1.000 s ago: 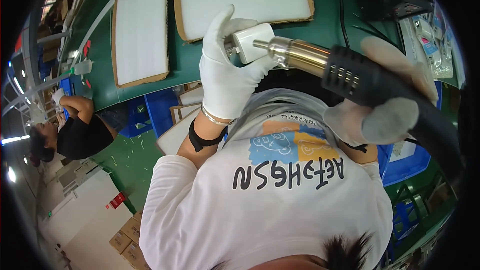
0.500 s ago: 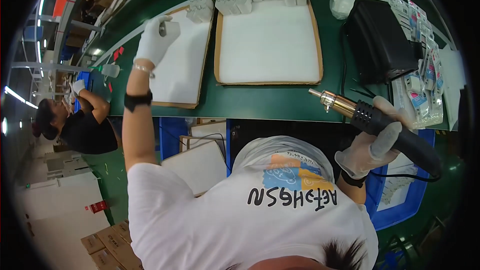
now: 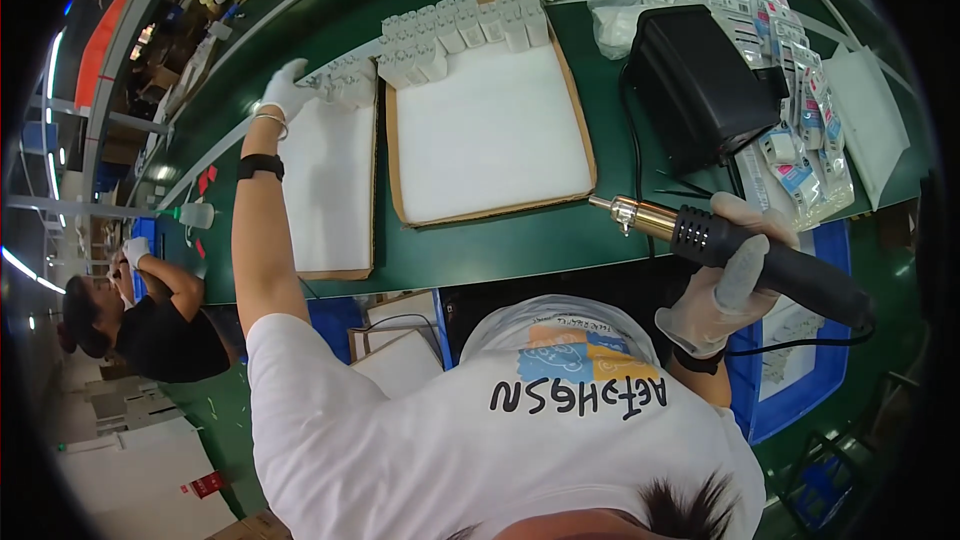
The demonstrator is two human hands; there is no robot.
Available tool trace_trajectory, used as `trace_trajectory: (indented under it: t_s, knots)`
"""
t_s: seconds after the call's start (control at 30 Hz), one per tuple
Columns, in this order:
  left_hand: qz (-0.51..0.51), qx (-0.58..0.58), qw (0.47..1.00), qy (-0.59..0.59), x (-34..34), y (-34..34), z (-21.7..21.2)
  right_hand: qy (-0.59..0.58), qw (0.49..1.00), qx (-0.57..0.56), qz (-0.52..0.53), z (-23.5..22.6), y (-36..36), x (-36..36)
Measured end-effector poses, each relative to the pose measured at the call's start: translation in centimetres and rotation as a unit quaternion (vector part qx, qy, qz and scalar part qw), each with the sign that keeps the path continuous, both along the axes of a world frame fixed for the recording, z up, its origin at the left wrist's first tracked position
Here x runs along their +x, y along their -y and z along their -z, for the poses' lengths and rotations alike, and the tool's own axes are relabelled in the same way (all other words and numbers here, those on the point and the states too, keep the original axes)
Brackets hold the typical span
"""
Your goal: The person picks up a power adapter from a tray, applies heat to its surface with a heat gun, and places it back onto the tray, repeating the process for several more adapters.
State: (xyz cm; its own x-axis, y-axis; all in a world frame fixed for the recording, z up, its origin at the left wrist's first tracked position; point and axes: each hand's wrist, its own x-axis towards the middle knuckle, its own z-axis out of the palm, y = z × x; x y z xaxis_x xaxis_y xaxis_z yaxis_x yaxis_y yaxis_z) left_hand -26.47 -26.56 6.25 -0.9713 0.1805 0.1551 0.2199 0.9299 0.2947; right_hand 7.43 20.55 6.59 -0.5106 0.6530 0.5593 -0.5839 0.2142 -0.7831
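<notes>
My left hand point(image 3: 284, 90), in a white glove, reaches far out to the top corner of the left foam board point(image 3: 330, 190), its fingers resting on the white packaged pieces point(image 3: 345, 85) lined up there; whether it grips one I cannot tell. My right hand point(image 3: 725, 280), also gloved, holds a black heat gun point(image 3: 760, 255) with a brass nozzle point(image 3: 635, 215) pointing left over the green bench. A larger foam board point(image 3: 495, 125) lies in the middle with a row of white packaged pieces point(image 3: 465, 25) along its far edge.
A black box-shaped unit point(image 3: 700, 85) stands right of the large board, with several small packets point(image 3: 795, 90) beside it. Blue bins point(image 3: 790, 380) sit below the bench edge. Another person point(image 3: 140, 315) in black works at the left. A white squeeze bottle point(image 3: 195, 213) stands near them.
My left hand has gone from holding a white piece at the heat gun's nozzle out to the far corner of the left board. The heat gun has lowered to the right.
</notes>
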Motion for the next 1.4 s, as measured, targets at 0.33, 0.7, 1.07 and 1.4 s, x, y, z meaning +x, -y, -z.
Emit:
trace_trajectory:
  t_s: [0.33, 0.7, 1.07, 1.4]
  knots:
    - [0.202, -0.218, 0.952, -0.068, 6.9, -21.1, -3.5, -0.033, 0.998, 0.029, -0.048, 0.1, 0.5, -1.2]
    - [0.113, -0.386, 0.905, -0.142, 5.8, -24.3, 0.1, -0.047, 0.996, -0.04, -0.063, 1.1, -0.8, -0.7]
    - [0.183, -0.012, 0.978, -0.095, 16.2, -22.3, -2.4, -0.037, 0.998, -0.042, -0.01, 0.7, -2.0, 0.2]
    - [0.03, 0.685, 0.689, 0.237, 29.1, -25.6, 3.0, -0.06, 0.995, -0.048, -0.057, 0.5, -1.5, -0.9]
